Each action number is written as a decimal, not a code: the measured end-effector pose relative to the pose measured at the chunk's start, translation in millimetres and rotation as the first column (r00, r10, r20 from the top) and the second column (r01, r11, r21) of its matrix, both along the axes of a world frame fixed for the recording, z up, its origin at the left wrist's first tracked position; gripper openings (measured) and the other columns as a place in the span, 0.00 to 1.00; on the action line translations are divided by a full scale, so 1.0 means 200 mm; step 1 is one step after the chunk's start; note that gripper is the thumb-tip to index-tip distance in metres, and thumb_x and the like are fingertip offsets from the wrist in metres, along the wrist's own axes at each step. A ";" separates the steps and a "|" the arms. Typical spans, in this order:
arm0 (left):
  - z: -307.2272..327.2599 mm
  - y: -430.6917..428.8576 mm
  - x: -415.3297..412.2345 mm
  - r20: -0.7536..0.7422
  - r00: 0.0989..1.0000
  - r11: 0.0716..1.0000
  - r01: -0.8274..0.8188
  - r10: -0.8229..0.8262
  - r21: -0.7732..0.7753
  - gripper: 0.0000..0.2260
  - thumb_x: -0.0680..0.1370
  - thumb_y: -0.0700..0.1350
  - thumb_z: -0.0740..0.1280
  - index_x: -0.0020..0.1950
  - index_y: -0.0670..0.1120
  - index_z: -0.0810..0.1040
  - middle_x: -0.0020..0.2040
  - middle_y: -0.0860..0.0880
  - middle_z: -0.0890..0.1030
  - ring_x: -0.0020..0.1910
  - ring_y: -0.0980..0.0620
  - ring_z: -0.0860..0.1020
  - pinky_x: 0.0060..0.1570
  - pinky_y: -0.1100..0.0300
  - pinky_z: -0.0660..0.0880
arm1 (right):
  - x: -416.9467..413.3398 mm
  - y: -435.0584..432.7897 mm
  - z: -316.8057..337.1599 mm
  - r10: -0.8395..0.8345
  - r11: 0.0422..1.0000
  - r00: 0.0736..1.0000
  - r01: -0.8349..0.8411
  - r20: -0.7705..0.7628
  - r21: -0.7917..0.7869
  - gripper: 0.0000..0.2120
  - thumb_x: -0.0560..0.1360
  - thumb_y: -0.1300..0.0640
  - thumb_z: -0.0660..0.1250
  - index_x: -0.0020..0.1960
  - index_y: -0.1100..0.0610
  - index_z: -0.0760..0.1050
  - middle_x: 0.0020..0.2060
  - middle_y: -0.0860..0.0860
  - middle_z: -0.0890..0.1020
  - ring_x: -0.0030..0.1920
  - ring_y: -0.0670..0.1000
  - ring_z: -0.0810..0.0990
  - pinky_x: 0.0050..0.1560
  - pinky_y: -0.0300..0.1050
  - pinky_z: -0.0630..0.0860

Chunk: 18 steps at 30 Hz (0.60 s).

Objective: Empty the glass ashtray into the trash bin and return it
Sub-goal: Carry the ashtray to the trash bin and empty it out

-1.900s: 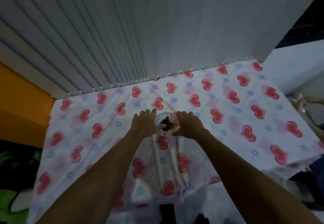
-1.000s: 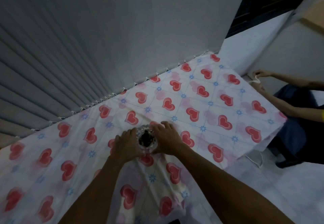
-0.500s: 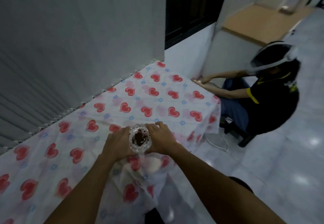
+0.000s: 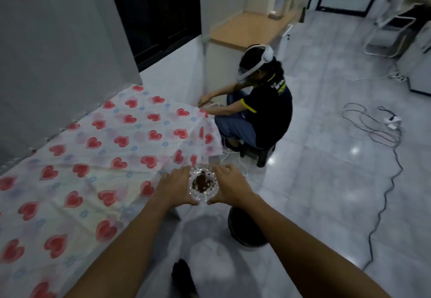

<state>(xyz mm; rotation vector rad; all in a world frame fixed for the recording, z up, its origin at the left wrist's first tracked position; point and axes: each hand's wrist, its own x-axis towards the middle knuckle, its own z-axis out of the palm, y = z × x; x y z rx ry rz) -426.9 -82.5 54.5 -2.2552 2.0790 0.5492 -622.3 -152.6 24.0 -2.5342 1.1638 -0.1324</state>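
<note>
The clear glass ashtray [image 4: 203, 183] holds a dark brown heap of ash. I carry it level in the air, just past the table's right corner and above the tiled floor. My left hand [image 4: 175, 187] clasps its left side and my right hand [image 4: 228, 187] clasps its right side. A dark round trash bin [image 4: 245, 230] stands on the floor below and to the right of the ashtray, partly hidden behind my right forearm.
The table with a white cloth printed with red hearts [image 4: 98, 167] runs along the grey wall at left. A person in a dark shirt [image 4: 258, 108] sits on a low stool at the table's far end. Cables [image 4: 382, 134] trail over the floor at right.
Both hands have lifted the ashtray off the cloth and carried it right, past the table's edge. My view has swung right, bringing the seated person, the floor and the bin into sight.
</note>
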 end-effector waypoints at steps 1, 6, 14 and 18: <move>0.00 -0.01 -0.08 -0.001 1.000 1.000 0.028 -0.028 0.004 0.53 0.61 0.68 0.80 0.80 0.51 0.64 0.76 0.50 0.73 0.73 0.45 0.73 0.71 0.42 0.69 | -0.10 0.02 0.00 -0.025 1.000 1.000 0.025 0.008 0.002 0.54 0.58 0.33 0.81 0.77 0.53 0.66 0.69 0.52 0.77 0.68 0.59 0.73 0.70 0.55 0.69; -0.01 -0.04 -0.47 -0.010 0.987 0.987 0.159 -0.159 -0.001 0.51 0.64 0.65 0.80 0.80 0.50 0.63 0.76 0.49 0.71 0.73 0.44 0.72 0.70 0.44 0.67 | -0.52 0.12 -0.03 -0.161 0.987 0.987 0.161 0.008 0.026 0.55 0.57 0.29 0.78 0.77 0.50 0.65 0.70 0.49 0.77 0.68 0.57 0.74 0.68 0.54 0.71; -0.13 -0.08 -0.82 -0.031 0.952 0.952 0.306 -0.306 0.024 0.51 0.64 0.66 0.80 0.80 0.49 0.63 0.75 0.49 0.72 0.71 0.44 0.73 0.69 0.45 0.69 | -0.90 0.27 -0.04 -0.329 0.940 0.944 0.329 -0.016 0.088 0.56 0.60 0.32 0.80 0.80 0.54 0.63 0.74 0.52 0.74 0.70 0.60 0.70 0.70 0.55 0.68; -0.19 -0.09 -0.88 -0.042 0.939 0.939 0.342 -0.341 0.030 0.53 0.63 0.68 0.79 0.81 0.49 0.61 0.76 0.49 0.71 0.73 0.45 0.72 0.69 0.42 0.70 | -0.97 0.32 -0.06 -0.379 0.917 0.925 0.379 -0.026 0.126 0.56 0.62 0.34 0.81 0.81 0.55 0.61 0.75 0.53 0.73 0.71 0.61 0.69 0.69 0.55 0.67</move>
